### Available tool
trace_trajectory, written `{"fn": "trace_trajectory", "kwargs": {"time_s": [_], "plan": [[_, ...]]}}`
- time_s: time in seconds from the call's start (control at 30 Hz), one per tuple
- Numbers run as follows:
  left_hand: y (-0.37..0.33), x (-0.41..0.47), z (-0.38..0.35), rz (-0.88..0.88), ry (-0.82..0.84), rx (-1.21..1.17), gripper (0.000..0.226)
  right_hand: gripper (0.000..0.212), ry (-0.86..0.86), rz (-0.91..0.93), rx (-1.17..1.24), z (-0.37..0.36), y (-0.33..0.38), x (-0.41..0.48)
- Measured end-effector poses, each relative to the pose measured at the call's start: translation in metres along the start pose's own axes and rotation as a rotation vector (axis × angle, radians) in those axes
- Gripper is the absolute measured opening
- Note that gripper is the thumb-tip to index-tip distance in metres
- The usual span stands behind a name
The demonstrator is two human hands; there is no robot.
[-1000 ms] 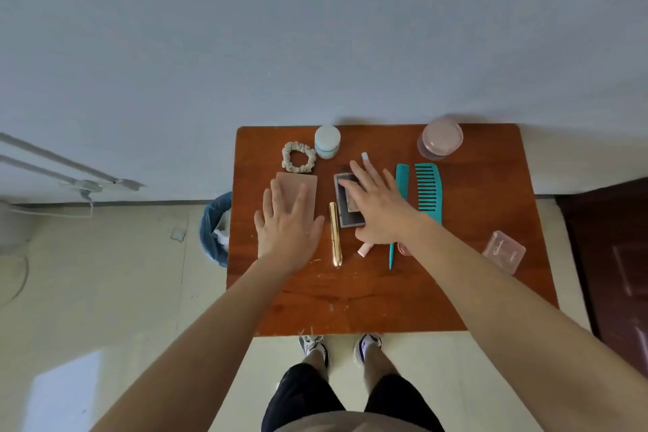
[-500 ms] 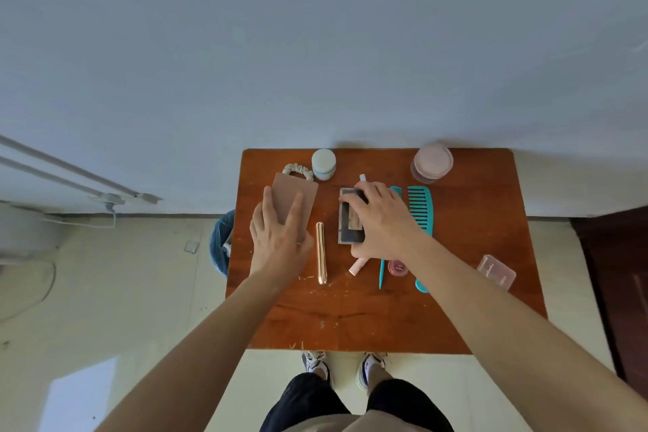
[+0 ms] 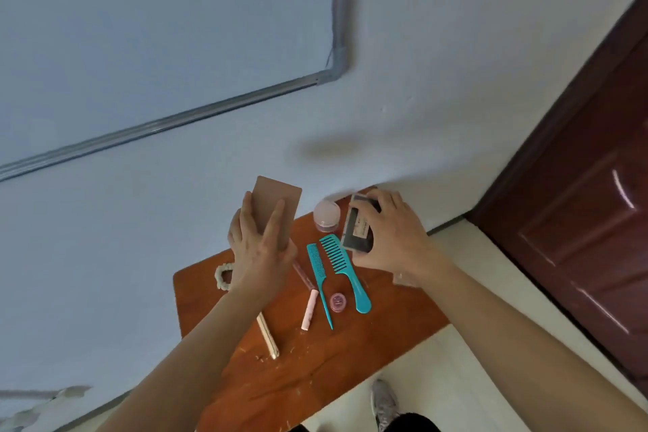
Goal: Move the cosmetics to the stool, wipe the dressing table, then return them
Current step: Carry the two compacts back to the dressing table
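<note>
Fingers (image 3: 245,216) clasp two cases (image 3: 277,198) (image 3: 357,233); two teal combs (image 3: 316,265) (image 3: 350,277) lie nearby.

Pale blue wall (image 3: 420,63), grey-framed board (image 3: 157,28), dark red door (image 3: 578,203), light floor (image 3: 456,379), 1 grey shoe (image 3: 384,403)

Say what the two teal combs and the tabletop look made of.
Both the wide-tooth comb and the tail comb look like moulded plastic: uniform teal, smooth, faintly glossy. The tabletop looks like reddish-brown varnished wood or veneer, with pale scratches and chips.
</note>
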State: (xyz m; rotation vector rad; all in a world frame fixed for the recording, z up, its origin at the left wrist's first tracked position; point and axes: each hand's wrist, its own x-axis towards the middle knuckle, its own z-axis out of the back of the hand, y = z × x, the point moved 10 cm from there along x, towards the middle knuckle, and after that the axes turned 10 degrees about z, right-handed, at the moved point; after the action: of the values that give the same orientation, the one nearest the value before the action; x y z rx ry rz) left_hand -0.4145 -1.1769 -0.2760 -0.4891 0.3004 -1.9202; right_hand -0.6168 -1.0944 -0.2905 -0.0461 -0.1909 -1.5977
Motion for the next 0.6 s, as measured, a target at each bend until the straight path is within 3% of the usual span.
{"fn": "trace_trajectory", "kwargs": {"time_s": [0.33,0.6], "plan": [[-0.171,-0.084,-0.048,-0.465,0.157,-0.169,0.064,0.093,0.02,-0.539,-0.106,0.064,-0.076,-0.257],[-0.357,-0.249,-0.066,-0.811,0.255,-0.293,0.063,0.089,-0.128,-0.838,-0.181,0.127,-0.104,-0.499]]}}
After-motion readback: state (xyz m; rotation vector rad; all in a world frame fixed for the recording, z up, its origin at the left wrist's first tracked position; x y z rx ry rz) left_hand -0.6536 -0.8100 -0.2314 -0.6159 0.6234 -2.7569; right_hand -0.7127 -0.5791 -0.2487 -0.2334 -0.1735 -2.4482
